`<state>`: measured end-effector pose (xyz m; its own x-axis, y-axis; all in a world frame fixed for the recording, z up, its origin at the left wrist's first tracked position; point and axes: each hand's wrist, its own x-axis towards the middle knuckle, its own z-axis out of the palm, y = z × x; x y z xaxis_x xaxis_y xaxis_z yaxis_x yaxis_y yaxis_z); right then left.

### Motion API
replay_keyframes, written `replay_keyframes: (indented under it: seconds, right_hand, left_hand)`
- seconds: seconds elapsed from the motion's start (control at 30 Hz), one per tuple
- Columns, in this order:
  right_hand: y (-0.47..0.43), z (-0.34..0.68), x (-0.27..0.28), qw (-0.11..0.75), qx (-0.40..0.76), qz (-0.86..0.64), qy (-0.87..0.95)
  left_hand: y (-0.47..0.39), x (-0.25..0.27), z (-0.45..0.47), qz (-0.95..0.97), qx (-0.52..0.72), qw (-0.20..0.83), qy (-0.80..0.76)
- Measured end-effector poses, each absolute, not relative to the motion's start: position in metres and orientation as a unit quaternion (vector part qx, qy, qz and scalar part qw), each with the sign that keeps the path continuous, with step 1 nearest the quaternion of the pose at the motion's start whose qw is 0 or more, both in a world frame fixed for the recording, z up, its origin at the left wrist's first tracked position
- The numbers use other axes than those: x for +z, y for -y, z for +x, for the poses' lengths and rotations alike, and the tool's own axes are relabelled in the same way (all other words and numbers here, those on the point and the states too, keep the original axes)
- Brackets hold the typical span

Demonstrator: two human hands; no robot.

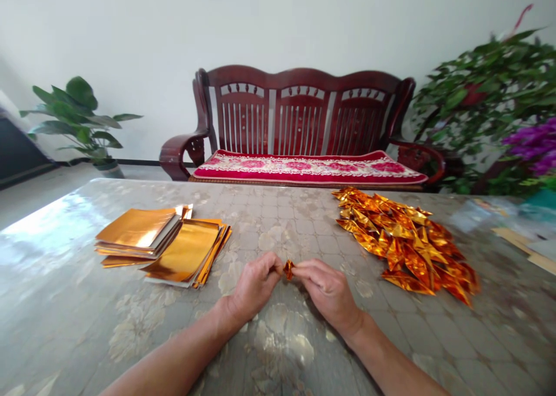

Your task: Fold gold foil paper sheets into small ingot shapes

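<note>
Over the middle of the table, a small folded piece of gold foil paper point(288, 270) is pinched between my two hands. My left hand point(258, 282) grips its left end with closed fingertips. The opposite end is between the thumb and fingers of my right hand point(326, 292). Only the piece's creased centre shows; my fingers cover both ends. To the left lie two stacks of flat gold foil sheets, a rear stack point(136, 228) and a front stack point(186, 251). On the right is a heap of folded gold foil pieces point(403, 239), pointed at their ends.
A patterned cover lies over the table point(278, 216). Clear plastic bags point(484, 213) and tan strips point(525, 250) sit at its right edge. Behind it stands a dark red wooden bench point(302, 112), with a potted plant point(87, 121) at left and leafy greenery point(486, 89) at right.
</note>
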<state>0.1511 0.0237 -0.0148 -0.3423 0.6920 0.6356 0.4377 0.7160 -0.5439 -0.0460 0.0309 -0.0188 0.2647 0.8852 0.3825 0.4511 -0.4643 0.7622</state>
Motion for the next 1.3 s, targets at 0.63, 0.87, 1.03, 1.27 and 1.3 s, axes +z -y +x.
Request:
replay_keyframes:
  seconds: [0.63,0.87,1.03,1.27,1.3]
  right_hand:
    - [-0.022,0.144,-0.01,0.424,0.177,-0.474,0.751]
    - [-0.023,0.14,-0.016,0.405,0.178,-0.531,0.723]
    - [-0.023,0.137,-0.024,0.417,0.166,-0.53,0.719]
    - [-0.019,0.135,-0.023,0.383,0.076,-0.489,0.78]
    - [-0.019,0.135,-0.022,0.376,0.073,-0.485,0.786]
  left_hand:
    - [-0.028,-0.009,-0.039,0.745,0.375,0.254,-0.49]
    - [-0.032,-0.013,-0.037,0.714,0.384,0.25,-0.529]
    - [-0.035,-0.021,-0.038,0.718,0.413,0.278,-0.488]
    - [-0.034,-0.031,-0.04,0.712,0.44,0.265,-0.478]
    - [-0.034,-0.031,-0.04,0.716,0.442,0.257,-0.476]
